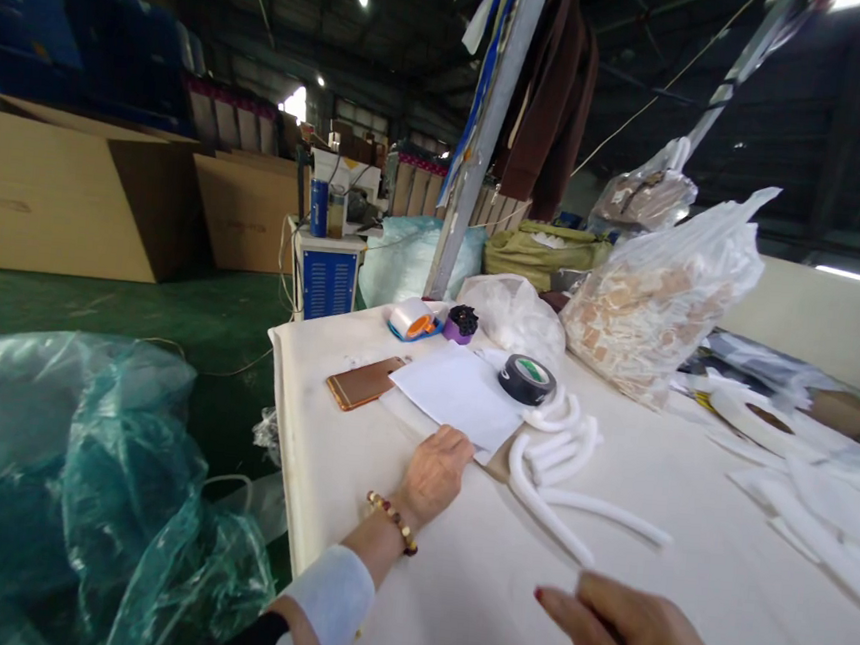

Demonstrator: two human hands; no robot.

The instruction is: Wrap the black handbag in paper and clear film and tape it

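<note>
My left hand (435, 476) is closed at the near edge of a white paper sheet (454, 390), fingers curled over its corner with their tips hidden. A beaded bracelet (392, 522) circles that wrist, above a pale cuff (337, 595). My right hand (628, 636), slightly blurred, hovers over the near right of the table with fingers stretched out and no object visible in them. Just beyond its fingers ends one of the white foam cords (546, 503), which lie in a looped bundle. A roll of black tape (527, 379) rests on the paper's right side.
On the white table (435, 604) lie a phone (365, 382), a tape dispenser (413, 319) and a purple tub (461, 325). A bulging clear bag (658, 292) stands at the back right, white strips (820, 507) at the right. Green plastic film (84, 493) and cartons (57, 190) occupy the left floor.
</note>
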